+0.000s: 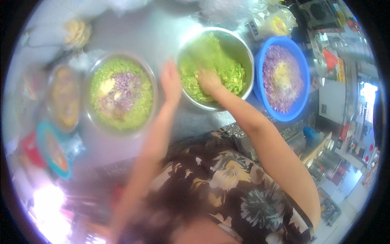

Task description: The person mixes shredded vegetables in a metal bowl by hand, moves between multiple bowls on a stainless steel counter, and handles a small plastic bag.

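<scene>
A round stainless steel bowl (250,82) stands before me, holding shredded green vegetable (234,71). My right hand (210,81) is down in the shreds, its fingertips hidden among them. Blurred green stuff rises above the far side of that hand. Against or very near the bowl's left outer side is my left hand (171,80), blurred, with its fingers pointing away from me. Whether it grips the rim is unclear. Left of it sits a second metal bowl (154,91) of chopped green vegetable (138,114), topped with chopped purple pieces (126,88) and pale yellow bits (107,86).
A blue plastic basin (259,76) of chopped purple pieces with a yellowish heap stands close on the right. Farther left are an oval container (76,100) and a teal basin (41,134). Plastic bags (277,23) lie at the back of the metal table (195,122).
</scene>
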Available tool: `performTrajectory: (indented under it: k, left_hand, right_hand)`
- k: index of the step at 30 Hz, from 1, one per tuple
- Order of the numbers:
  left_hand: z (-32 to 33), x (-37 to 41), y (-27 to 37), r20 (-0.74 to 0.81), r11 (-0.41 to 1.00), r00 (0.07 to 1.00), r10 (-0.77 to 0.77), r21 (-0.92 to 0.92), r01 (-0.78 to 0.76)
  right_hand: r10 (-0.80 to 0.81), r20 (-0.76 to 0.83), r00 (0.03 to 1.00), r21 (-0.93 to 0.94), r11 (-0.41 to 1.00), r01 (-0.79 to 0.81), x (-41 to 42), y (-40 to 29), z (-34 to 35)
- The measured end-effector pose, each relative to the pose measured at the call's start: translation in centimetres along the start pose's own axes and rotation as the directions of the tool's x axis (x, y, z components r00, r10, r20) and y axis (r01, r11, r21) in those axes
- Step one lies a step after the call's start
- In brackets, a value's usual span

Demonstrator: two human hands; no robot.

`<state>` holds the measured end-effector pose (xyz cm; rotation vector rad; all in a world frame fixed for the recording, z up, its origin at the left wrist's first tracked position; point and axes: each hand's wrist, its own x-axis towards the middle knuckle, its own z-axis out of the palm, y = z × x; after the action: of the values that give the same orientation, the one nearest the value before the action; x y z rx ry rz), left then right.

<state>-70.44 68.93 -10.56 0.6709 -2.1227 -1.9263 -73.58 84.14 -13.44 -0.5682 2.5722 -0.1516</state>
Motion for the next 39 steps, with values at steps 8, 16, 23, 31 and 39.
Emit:
performTrajectory:
  k: [8,16,23,31,39]
  left_hand:
    - [-0.4,-3.7,0.1,-0.017,0.997,1.0,0.002,0.075,0.0]
    - [0.8,0.7,0.4,0.095,0.993,0.993,0.071,0.092,-0.08]
    - [0.0,1.3,-1.0,0.071,0.987,0.996,-0.054,-0.15,0.065]
    - [0.1,1.4,-1.3,0.093,0.987,0.996,-0.013,-0.157,0.027]
    - [-1.4,-0.1,-0.9,0.121,0.974,0.993,-0.003,-0.224,0.03]
  right_hand:
    - [0.408,-0.335,0.849,0.577,0.802,-0.157,-9.9,2.2,-6.0]
    - [0.572,0.304,0.762,0.945,-0.282,-0.166,0.9,9.9,-3.0]
    - [0.277,-0.472,0.837,0.459,0.888,-0.035,-2.5,-1.6,-5.5]
    - [-0.035,-0.09,0.995,-0.102,0.994,0.026,-0.5,-1.6,0.1]
    - [0.609,-0.151,0.779,0.658,0.65,-0.38,-1.3,4.7,-8.4]
